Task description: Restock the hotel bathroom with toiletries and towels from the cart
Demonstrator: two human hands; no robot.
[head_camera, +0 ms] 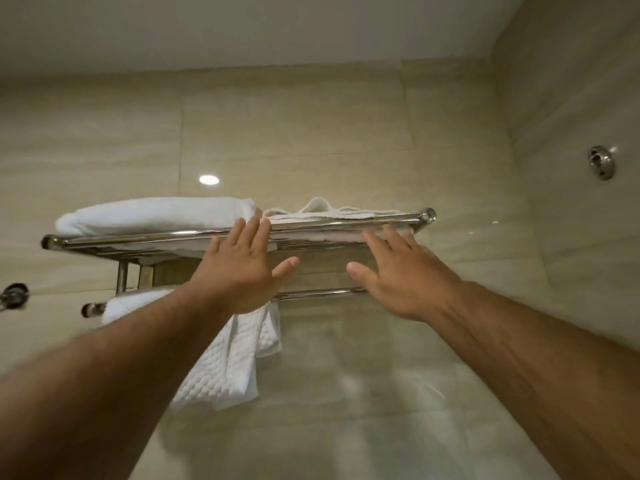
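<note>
Left hand [242, 268] is reaching up with fingers straight and spread, holding nothing; its fingertips [265, 224] are lying against the front rail [156, 236] of the rack, just beside the near end of the folded towel [156, 214]. Whether they are pressing on the rail cannot be told. Right hand [405, 275] is likewise flat and empty, fingers apart, tips at the rail under the flat towel [332, 213]. That towel is lying thin and slightly rumpled on the right half of the shelf, one fold standing up at the back. The folded towel is sitting thick and rounded on the left half, touching or nearly touching the flat one. A quilted hanging towel [225, 362] is draping over the lower bar [318, 293]. Judgement: all three pieces are soft, light and limp, not fragile and not slippery, though cloth is sliding easily on polished rails. The flat towel is probably needing straightening. Best hold: pinch both front corners, or lay palms flat on top and smooth outward. Lifting it by one point is likely to bunch it up. Behind is a tiled wall [311, 133], with a chrome fitting [602, 162] to the right.
</note>
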